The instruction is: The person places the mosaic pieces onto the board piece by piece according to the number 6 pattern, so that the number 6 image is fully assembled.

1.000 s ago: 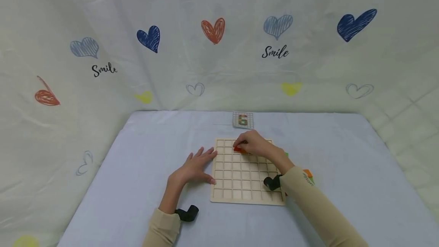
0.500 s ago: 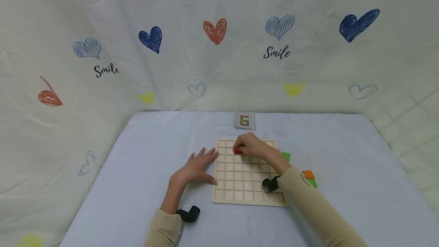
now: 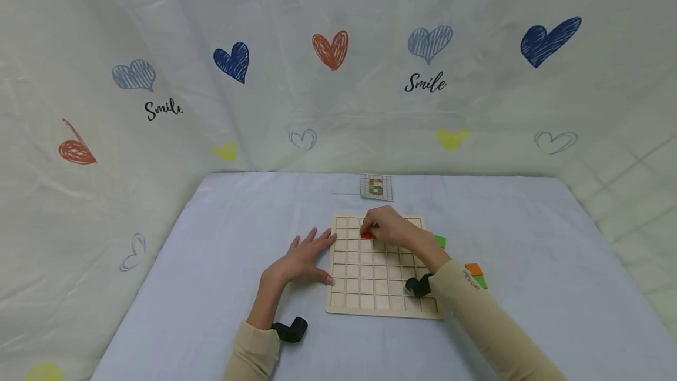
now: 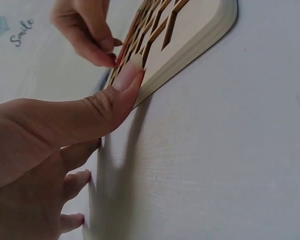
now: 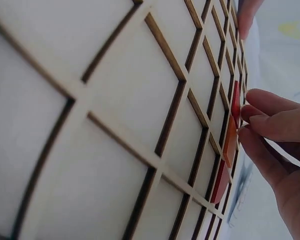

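Observation:
A light wooden grid board (image 3: 367,287) lies on the table. My left hand (image 3: 301,260) rests at its left side with the fingers spread, and the thumb lies over the rim in the left wrist view. Over the far rows, my right hand (image 3: 388,225) has its fingers bent, with thumb and fingertips pinching a red tile (image 3: 366,236) at a cell. In the right wrist view an orange tile (image 5: 230,142) and a darker red tile (image 5: 220,182) sit in the same row beside that red tile. The right hand hides part of this row in the head view.
A small card (image 3: 376,187) with a coloured figure on a grid lies behind the board. To the right are a green tile (image 3: 440,241), an orange tile (image 3: 473,269) and another green tile (image 3: 481,281). A white printed curtain (image 3: 338,104) hangs behind the table.
The right hand has shifted slightly, and the red tile now shows a little nearer the person. Orange that was visible beside the fingers is now hidden in the head view. The left hand stays put.

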`<state>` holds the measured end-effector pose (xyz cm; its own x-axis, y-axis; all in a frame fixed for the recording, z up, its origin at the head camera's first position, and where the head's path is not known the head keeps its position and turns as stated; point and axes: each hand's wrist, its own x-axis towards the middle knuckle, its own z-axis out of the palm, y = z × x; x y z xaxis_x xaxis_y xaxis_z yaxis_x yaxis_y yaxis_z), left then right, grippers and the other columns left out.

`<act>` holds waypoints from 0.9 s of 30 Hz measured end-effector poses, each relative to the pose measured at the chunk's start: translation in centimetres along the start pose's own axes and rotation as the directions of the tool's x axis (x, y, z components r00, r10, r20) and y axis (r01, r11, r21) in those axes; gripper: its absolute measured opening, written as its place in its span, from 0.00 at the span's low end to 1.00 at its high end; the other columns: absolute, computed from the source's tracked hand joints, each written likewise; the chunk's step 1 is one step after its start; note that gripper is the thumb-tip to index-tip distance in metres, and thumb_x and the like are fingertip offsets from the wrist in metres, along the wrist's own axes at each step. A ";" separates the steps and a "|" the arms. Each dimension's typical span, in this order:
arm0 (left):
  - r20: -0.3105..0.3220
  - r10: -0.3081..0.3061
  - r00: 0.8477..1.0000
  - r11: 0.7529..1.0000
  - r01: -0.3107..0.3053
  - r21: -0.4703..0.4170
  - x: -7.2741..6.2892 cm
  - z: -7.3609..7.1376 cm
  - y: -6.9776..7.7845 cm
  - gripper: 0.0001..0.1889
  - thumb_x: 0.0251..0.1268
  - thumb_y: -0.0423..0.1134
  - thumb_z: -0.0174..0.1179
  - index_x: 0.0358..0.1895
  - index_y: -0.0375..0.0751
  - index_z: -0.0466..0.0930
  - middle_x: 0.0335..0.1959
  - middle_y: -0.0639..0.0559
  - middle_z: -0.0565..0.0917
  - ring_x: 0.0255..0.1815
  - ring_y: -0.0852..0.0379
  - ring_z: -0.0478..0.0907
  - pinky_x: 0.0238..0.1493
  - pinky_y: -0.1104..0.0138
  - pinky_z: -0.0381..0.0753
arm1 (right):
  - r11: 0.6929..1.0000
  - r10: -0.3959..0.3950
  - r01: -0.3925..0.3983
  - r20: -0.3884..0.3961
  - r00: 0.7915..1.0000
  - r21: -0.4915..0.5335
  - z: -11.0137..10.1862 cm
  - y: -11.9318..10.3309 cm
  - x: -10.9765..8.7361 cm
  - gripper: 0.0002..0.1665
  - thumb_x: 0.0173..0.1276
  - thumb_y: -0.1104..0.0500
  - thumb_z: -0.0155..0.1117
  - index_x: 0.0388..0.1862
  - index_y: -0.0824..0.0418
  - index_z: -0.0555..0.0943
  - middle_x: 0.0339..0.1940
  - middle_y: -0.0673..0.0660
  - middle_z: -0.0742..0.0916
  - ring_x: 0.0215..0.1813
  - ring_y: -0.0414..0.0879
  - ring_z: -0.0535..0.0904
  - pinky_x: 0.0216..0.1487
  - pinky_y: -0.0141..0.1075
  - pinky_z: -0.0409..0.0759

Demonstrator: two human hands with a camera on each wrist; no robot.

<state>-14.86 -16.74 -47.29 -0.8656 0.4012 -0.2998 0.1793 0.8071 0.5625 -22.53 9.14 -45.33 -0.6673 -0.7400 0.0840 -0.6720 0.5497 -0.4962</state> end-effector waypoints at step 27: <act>-0.011 -0.017 1.000 1.000 0.017 0.018 -0.3 0.2 0.8 0.54 0.50 0.48 0.80 0.82 0.48 0.59 0.85 0.51 0.54 0.87 0.41 0.39 0.82 0.38 0.34 | 0.963 0.259 -0.250 -0.093 0.961 0.101 -2.3 2.8 -6.8 0.09 0.70 0.68 0.67 0.47 0.65 0.89 0.42 0.56 0.90 0.43 0.46 0.84 0.49 0.43 0.86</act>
<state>-14.35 -16.11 -46.85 -0.8736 0.3828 -0.3005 0.1732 0.8216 0.5430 -20.63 16.61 -45.36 -0.8455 -0.5330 0.0327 -0.4481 0.6750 -0.5862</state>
